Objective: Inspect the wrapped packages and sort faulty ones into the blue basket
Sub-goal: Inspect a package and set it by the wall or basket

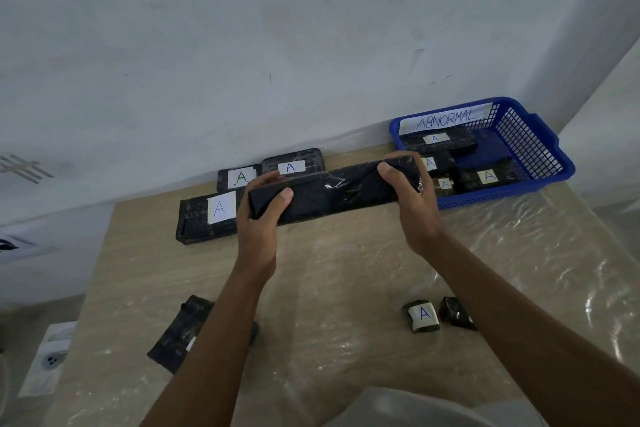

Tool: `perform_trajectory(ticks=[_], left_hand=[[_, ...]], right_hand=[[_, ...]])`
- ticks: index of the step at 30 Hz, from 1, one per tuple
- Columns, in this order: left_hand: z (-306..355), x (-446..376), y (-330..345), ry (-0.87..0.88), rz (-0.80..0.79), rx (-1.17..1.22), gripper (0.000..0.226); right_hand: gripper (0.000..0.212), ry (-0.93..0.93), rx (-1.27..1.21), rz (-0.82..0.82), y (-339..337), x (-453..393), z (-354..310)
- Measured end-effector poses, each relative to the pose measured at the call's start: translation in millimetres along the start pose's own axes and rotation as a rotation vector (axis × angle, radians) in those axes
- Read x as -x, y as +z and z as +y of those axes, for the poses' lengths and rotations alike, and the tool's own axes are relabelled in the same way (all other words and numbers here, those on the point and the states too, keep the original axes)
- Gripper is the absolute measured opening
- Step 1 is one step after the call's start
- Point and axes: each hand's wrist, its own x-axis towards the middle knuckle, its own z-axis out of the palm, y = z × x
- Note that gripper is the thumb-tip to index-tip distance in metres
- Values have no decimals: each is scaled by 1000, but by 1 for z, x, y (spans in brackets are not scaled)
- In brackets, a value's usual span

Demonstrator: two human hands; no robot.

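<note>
just the one view here, a wide-angle camera worn on the person's head, looking forward and down from above the near edge of the bench (346, 281). it sits close, with both forearms running up from the bottom of the frame to the hands (412, 198) around mid-picture. the lens faces the white wall (277, 45) behind the bench, which fills the whole upper half. straight edges bow at the margins, and the floor (20, 288) shows at far left.

A pale wall (277, 28) rises behind a wooden table (138, 253) covered with clear plastic sheet (519, 253).
</note>
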Motion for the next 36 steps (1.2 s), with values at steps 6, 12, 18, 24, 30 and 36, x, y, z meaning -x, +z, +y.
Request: perform_trajectory(ticks=[6, 12, 18, 24, 30, 36], left_hand=[[10, -14, 1, -54, 144, -2, 15], [11, -11, -2, -54, -24, -46, 59], [14, -12, 4, -6, 75, -109, 26], [18, -13, 2, -39, 13, -120, 62], [28, -20, 2, -137, 127, -134, 44], [29, -13, -2, -134, -143, -289, 64]], right_hand=[[82, 105, 67, -98, 2, -4, -10], [112, 103, -33, 48, 12, -5, -10], [83, 67, 126, -97, 4, -2, -11], [67, 34, 68, -37, 8, -1, -9], [70, 65, 183, -180, 5, 0, -13], [6, 180, -15, 1, 8, 5, -19]])
